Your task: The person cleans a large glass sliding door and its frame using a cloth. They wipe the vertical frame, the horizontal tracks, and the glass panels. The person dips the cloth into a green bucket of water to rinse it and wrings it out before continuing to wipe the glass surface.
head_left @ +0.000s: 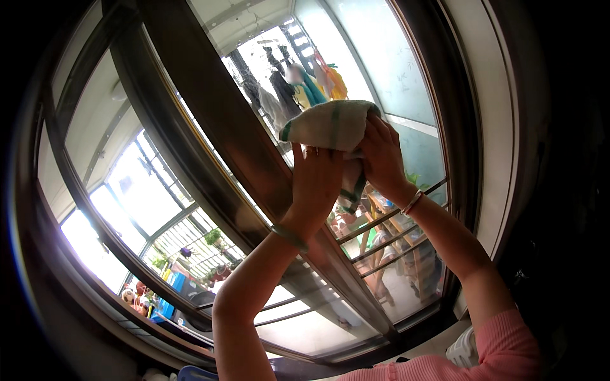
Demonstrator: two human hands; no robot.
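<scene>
Head-worn, the left fisheye looks from close behind the left hand (316, 181) and right hand (386, 164), facing the dark-framed glass panels (206, 95) and the hanging clothes (281, 89) beyond.

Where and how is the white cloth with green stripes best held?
Probably take the cloth from below, by the lower edge and right end of its broad upper part, since only a narrow corner hangs lower. The left hand and right hand meet it there.

Matt, rough-looking cloth (327, 125); smooth glass (397, 70); glossy frame (216, 105).
</scene>
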